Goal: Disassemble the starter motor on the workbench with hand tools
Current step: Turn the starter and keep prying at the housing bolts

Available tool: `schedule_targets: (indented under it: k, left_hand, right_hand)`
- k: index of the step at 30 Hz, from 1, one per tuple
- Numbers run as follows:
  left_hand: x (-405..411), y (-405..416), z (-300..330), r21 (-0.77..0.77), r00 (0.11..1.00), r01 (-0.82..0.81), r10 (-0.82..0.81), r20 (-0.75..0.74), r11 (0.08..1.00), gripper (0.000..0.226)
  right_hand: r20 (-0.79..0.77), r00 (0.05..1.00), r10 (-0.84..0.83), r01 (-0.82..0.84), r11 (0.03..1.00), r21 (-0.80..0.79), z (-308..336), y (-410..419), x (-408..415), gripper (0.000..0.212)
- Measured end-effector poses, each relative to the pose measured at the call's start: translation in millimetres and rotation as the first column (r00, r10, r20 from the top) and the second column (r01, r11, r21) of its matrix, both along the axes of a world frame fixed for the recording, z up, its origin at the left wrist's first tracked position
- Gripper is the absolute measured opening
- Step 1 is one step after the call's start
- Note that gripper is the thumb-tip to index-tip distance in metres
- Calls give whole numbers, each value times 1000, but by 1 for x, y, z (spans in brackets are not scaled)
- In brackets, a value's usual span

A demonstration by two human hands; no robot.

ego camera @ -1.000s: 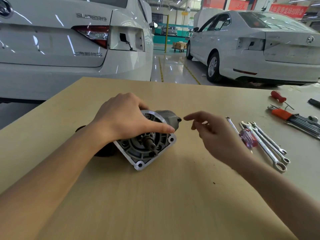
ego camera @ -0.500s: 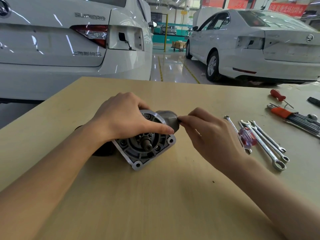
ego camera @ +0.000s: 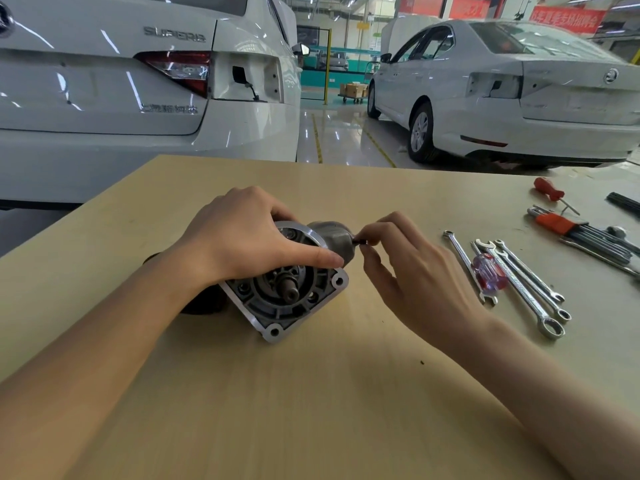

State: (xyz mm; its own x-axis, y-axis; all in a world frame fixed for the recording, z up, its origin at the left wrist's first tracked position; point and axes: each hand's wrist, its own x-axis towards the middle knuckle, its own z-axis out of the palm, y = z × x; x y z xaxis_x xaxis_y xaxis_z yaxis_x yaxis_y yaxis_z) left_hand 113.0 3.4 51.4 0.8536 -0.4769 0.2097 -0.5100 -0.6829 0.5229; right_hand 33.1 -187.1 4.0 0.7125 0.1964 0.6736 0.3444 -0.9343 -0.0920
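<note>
Left hand [ego camera: 242, 237] clamps the grey cast-metal starter motor [ego camera: 294, 289] while right hand [ego camera: 412, 271] pinches its small dark screw [ego camera: 358, 241] bare-fingered, so it may slip and roll across the pale wooden worktop [ego camera: 311, 410].

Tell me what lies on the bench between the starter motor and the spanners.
In the head view, only the right hand, pinching a small dark stud on the starter motor; the spanners lie beyond it.

bare workbench [ego camera: 311, 410] in front, wrenches [ego camera: 519, 285] crowding right

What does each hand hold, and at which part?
Left hand: starter motor, over its housing. Right hand: pinches a small dark bolt at the solenoid end.
</note>
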Motion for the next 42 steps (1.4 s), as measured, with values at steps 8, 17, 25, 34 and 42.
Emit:
schedule_targets:
  k: [8,17,25,34,42]
  left_hand:
    - [-1,-1,-1,10,1000,-20,20,7,1000,73]
    - [-1,-1,-2,10,1000,-28,28,15,1000,69]
    - [-1,-1,-1,-7,1000,-14,14,2,1000,71]
    - [-1,-1,-2,-2,999,-43,43,-7,999,72]
    - [3,-2,-4,-6,998,-16,16,-56,1000,78]
  right_hand:
    - [160,986,54,-82,982,170,14,2,-8,15]
    - [-457,852,-255,444,815,372,23,-72,-7,9]
    - [-540,726,-427,584,797,155,15,-79,-3,16]
    - [-392,786,-478,536,843,47,10,-70,-3,18]
    - [-384,920,-83,94,996,10,6,2,-10,90]
